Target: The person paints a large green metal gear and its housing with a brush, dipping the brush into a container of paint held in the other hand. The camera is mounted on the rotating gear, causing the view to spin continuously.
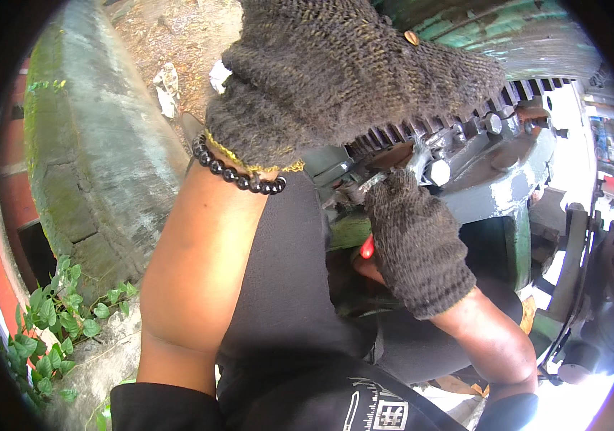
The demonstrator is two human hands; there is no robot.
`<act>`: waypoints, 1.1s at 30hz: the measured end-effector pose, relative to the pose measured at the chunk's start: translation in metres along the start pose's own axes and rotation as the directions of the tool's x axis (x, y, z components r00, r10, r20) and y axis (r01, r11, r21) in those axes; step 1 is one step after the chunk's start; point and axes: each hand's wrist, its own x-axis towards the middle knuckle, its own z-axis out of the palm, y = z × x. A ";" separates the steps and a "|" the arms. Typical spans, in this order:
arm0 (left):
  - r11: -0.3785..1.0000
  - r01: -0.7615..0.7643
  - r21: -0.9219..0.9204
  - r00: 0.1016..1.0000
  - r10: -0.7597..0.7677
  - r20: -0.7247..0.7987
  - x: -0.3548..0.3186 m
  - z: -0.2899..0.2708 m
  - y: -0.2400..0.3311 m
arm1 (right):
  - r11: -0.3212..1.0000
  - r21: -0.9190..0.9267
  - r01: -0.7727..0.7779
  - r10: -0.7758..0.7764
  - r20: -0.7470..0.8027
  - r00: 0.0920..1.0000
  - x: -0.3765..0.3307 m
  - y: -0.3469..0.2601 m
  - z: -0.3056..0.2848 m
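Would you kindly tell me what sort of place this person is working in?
Probably an outdoor spot beside heavy machinery: a row of gear teeth suggests the machine, while a mossy concrete wall and a leafy green plant suggest open air.

Reads dark brown-grey, rib-knit, on left glove (321,79), with yellow cuff edging (292,167); similar on right glove (418,244). Shows glossy black on bead bracelet (231,174), bright red on handle (367,247), patchy green over grey on wall (84,165), white print (391,414) on black shirt (285,395). Seems blue-grey on glare-washed metal bracket (479,183).
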 end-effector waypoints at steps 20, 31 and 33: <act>0.901 0.078 -0.427 0.996 -0.050 0.077 0.003 -0.018 -0.020 | 0.996 0.034 -0.081 0.077 0.113 0.991 -0.013 -0.019 -0.002; 0.744 0.142 -0.653 0.986 -0.046 0.163 0.016 -0.026 -0.041 | 0.960 0.223 -0.171 0.151 0.107 0.983 -0.020 -0.013 -0.012; 0.708 0.155 -0.690 0.983 -0.038 0.181 0.019 -0.023 -0.044 | 0.971 0.165 -0.172 0.155 0.110 0.982 -0.023 -0.013 -0.013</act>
